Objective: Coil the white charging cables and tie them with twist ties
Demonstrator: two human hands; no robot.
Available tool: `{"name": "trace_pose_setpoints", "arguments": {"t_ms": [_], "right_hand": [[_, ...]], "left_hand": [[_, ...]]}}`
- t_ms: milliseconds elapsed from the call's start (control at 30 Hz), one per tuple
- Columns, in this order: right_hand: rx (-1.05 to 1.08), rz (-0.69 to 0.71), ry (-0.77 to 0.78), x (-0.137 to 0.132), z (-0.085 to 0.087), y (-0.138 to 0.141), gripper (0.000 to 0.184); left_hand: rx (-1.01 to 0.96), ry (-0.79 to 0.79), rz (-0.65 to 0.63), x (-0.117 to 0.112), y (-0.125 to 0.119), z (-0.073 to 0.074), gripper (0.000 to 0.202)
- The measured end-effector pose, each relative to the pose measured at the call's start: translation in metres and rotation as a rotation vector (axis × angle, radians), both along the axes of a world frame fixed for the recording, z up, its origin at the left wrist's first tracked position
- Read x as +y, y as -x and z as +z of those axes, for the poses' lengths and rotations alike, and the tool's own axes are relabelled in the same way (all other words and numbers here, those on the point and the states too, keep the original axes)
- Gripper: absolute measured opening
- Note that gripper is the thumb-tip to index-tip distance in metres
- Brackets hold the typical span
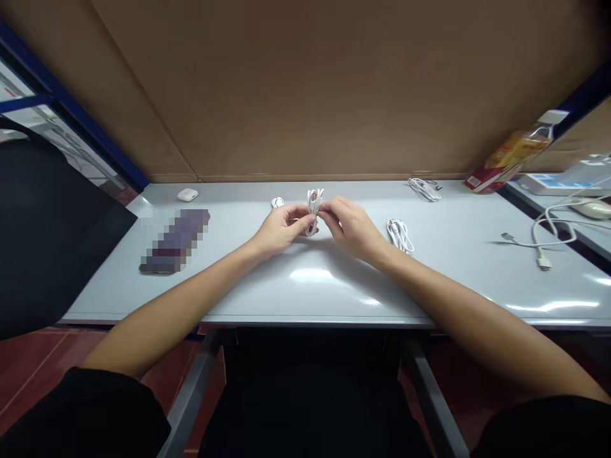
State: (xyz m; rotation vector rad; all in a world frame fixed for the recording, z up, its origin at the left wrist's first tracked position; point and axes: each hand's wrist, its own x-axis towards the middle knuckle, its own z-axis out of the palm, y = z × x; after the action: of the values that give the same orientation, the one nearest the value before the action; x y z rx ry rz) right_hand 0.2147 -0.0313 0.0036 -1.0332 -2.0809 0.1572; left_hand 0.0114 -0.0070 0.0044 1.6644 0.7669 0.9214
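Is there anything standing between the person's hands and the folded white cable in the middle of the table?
Nothing visible does. The left hand and the right hand both pinch the white cable bundle directly. Another coiled cable lies on the table to the right, apart from them.

Lower part of the white cable bundle (314,202) is hidden behind the fingertips (300,214) of the left hand (281,230) and right hand (351,224), which pinch it from both sides; its plug ends cannot be made out. Just beyond the left fingers, a small white item (277,202) is too small to identify. Well left of them, a flat dark object (175,242) is pixelated beyond recognition. Far right of the right fingers, a bottle (518,152) bears an illegible label, and a mouse (592,207) is cut by the frame edge.
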Motion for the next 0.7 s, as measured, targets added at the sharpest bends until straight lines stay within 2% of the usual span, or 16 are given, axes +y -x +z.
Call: {"name": "trace_pose_setpoints", "arguments": {"t_ms": [167,267,333,467,600,700], "right_hand": [[0.042,-0.014,0.173,-0.0048,0.0063,0.0018,0.02],[0.081,-0.014,0.277,-0.0057,0.0089,0.0027,0.021],[0.09,-0.012,0.287,-0.0053,0.0089,0.0025,0.02],[0.0,0.0,0.21,-0.0038,0.0069,-0.001,0.019],[-0.246,-0.008,0.043,-0.0011,0.0072,-0.0051,0.018],[-0.431,-0.047,-0.073,0.0021,0.0083,-0.0058,0.023]], "left_hand": [[0.006,0.007,0.005,0.0012,-0.0003,-0.0013,0.044],[0.021,-0.061,-0.002,0.0027,0.0,-0.0021,0.042],[0.023,-0.097,-0.001,0.0033,0.0006,-0.0024,0.042],[0.02,0.011,-0.01,0.0028,0.002,-0.0026,0.044],[-0.01,0.22,-0.046,0.0022,0.0034,-0.0021,0.045],[-0.043,0.319,-0.074,0.0023,0.0048,-0.0009,0.043]]}}
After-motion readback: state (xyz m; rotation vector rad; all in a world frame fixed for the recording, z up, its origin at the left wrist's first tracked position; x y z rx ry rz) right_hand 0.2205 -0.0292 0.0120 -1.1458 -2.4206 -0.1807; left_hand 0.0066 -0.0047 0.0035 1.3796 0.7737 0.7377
